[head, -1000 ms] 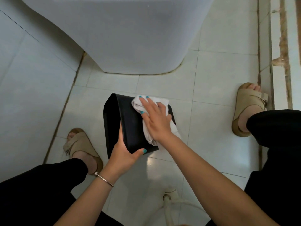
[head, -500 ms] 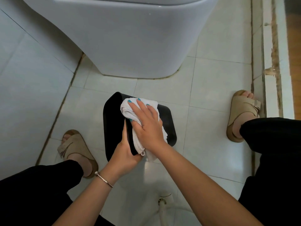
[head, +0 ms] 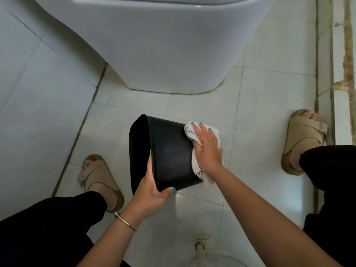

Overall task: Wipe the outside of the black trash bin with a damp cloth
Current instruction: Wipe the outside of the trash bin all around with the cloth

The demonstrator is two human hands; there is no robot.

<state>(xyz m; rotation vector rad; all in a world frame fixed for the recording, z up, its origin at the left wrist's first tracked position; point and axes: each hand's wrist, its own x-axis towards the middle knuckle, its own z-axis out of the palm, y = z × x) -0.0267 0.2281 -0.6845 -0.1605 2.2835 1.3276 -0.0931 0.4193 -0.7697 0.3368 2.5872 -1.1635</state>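
Head view: right hand (head: pixel 209 149) presses cloth (head: pixel 196 166) on bin (head: pixel 169 155).

Under me is a floor (head: pixel 265 105) of pale glossy tiles with thin grout lines, meeting a tiled wall at the left of the frame. The white toilet base (head: pixel 163 54) stands on it at the top centre. My feet in tan sandals rest on it, one at lower left (head: pixel 100 178), one at the right edge (head: pixel 302 137). A white hose fitting (head: pixel 202 245) lies at the bottom centre. Whether the black trash bin (head: pixel 167 157) touches the tiles I cannot tell.
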